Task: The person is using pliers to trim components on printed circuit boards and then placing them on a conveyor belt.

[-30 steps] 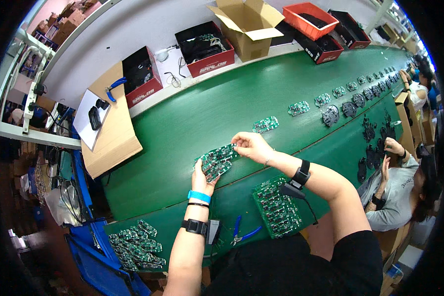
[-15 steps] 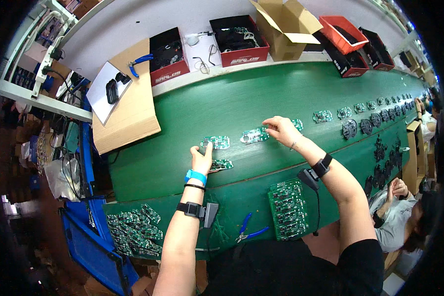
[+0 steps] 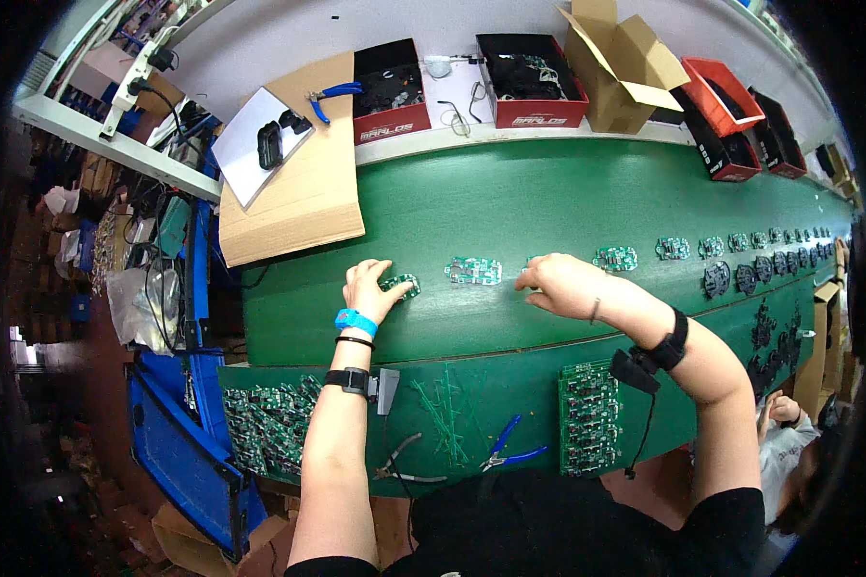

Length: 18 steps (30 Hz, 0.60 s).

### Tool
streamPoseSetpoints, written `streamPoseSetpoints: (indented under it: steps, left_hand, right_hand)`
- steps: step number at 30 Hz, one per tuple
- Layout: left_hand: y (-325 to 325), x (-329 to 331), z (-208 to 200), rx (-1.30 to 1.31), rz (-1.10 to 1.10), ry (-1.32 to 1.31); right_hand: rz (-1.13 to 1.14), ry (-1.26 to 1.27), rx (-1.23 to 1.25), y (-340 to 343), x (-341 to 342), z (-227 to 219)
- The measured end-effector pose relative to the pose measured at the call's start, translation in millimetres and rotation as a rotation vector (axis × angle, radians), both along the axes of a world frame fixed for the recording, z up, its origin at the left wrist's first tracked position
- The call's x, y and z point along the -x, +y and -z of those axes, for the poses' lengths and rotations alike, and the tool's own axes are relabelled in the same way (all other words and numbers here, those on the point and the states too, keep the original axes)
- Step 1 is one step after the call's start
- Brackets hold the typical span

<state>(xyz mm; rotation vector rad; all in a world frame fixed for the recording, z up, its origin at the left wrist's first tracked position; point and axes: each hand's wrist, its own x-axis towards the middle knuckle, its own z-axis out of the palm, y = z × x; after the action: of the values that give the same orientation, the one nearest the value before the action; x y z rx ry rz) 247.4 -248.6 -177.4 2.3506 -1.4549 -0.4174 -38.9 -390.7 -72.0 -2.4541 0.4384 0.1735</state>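
- I see the left hand [image 3: 370,287], fingers curled, pressing a small board [image 3: 401,284] to the green belt [image 3: 510,207].
- The right hand [image 3: 560,285] rests flat on the belt; whether it pinches anything I cannot tell.
- Another board [image 3: 473,271] lies between them.
- Boxes [image 3: 534,72] line the far edge; pliers [image 3: 510,447] lie on the near shelf.

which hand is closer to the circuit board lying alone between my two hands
Right. The right hand sits just right of the lone board; the left hand rests on another board farther left.
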Motion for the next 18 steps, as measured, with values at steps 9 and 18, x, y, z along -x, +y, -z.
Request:
streamPoseSetpoints:
  steps: [9, 18]
  left_hand:
    - [3, 1, 1, 0.011, 0.115, -0.090]
    - [5, 2, 4, -0.057, 0.192, -0.127]
  right_hand:
    - [0.265, -0.017, 0.335, 17, -56, 108]
    - [0.101, -0.010, 0.403, 16, -42, 110]
